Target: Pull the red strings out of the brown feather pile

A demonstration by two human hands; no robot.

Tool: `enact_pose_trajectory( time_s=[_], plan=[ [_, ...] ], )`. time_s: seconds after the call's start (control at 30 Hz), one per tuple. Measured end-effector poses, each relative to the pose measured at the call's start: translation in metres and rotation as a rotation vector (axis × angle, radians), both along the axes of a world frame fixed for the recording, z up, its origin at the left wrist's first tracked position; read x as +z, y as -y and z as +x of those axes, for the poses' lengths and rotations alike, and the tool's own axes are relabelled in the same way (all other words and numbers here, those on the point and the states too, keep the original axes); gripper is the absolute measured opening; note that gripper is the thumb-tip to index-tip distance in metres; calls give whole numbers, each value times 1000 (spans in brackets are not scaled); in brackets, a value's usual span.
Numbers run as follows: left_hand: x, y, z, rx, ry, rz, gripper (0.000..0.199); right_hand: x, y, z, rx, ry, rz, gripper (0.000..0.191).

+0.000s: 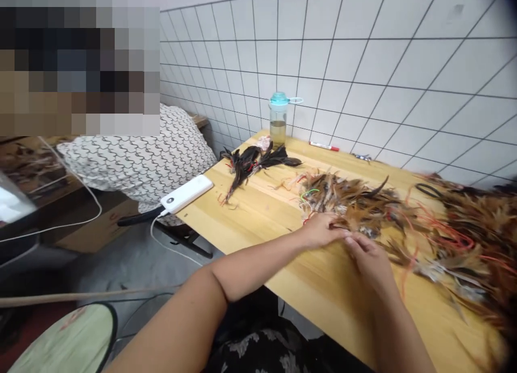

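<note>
My left hand (323,230) and my right hand (367,252) meet over the wooden table (250,222), fingertips touching or nearly so. Both are closed in a pinch; what lies between the fingers is too small and blurred to make out. Brown feathers (359,206) spread right beyond my fingertips, touching or just behind them. Several pale quill ends and coloured ties show in a feather bunch (323,192) past my left hand. A green tie (310,192) loops at its left side. Another loose bunch (444,268) with whitish ends lies to the right of my right hand.
Black feathers (250,163) lie at the far left, near a bottle with a blue lid (278,117). A white power bank (188,194) with a cable sits on the left edge. Red cord (448,230) and a big feather pile (484,217) occupy the right. Beyond sits another person (141,152).
</note>
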State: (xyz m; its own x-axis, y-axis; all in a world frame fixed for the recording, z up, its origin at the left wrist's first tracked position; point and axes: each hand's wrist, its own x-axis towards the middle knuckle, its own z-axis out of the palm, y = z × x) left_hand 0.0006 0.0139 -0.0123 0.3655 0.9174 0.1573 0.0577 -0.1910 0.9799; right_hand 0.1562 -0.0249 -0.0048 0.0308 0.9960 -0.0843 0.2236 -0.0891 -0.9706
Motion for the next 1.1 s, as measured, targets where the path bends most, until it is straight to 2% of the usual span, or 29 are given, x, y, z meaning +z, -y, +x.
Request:
enact_pose_trajectory(
  time_s=[0.13, 0.3, 0.47, 0.67, 0.83, 0.97, 1.1],
  plan=[
    [-2, 1, 2, -36, 57, -82, 28, -1, 2, -1, -3, -78, -28, 34],
    [-9, 4, 7, -26, 171, -218, 38, -3, 2, -3, 17, -177, -54, 39],
    [-4, 10, 8, -46, 315, -348, 43, -5, 3, -5, 22, -232, -75, 44],
    [3, 12, 3, -113, 330, -399, 49, 4, 7, -11, 66, -251, -20, 40],
    [3, 10, 1, -97, 351, -441, 51, 8, 10, -11, 107, -204, 23, 32],
    [6, 9, -4, -87, 289, -421, 51, 8, 10, -8, 147, -191, 17, 29],
    [8, 7, -9, -137, 191, -356, 48, 7, 10, -6, 182, -156, -2, 32]
  ],
)
